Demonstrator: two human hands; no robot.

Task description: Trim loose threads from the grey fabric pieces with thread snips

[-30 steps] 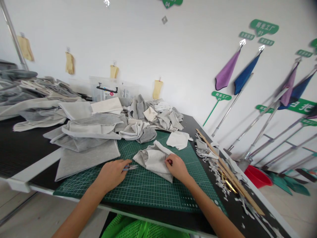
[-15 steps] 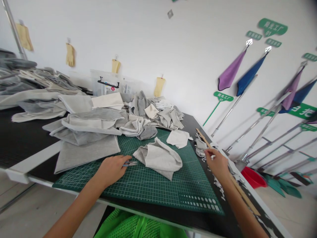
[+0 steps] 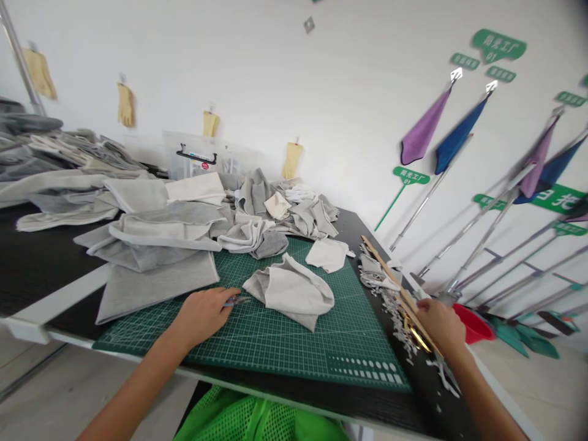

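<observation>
My left hand rests on the green cutting mat, its fingers closed around small blue-handled snips whose tips point right. Just beyond the tips lies a folded light-grey cloth piece. A smaller white cloth piece is farther back on the mat. At the table's right edge, my right hand has its fingers curled together beside a long wooden ruler. What they hold, if anything, is hidden. Gold-coloured scissors lie partly under the ruler, near that hand.
Stacked grey cloth pieces stand at the mat's left, and a heap of cloth lies behind. White scraps are strewn along the right edge. A clear plastic box is by the wall; a red dustpan is beyond the table.
My right hand has moved right and toward me, from the scraps by the ruler to the table's edge, uncovering the scissors. My left hand stays in place with the snips.
</observation>
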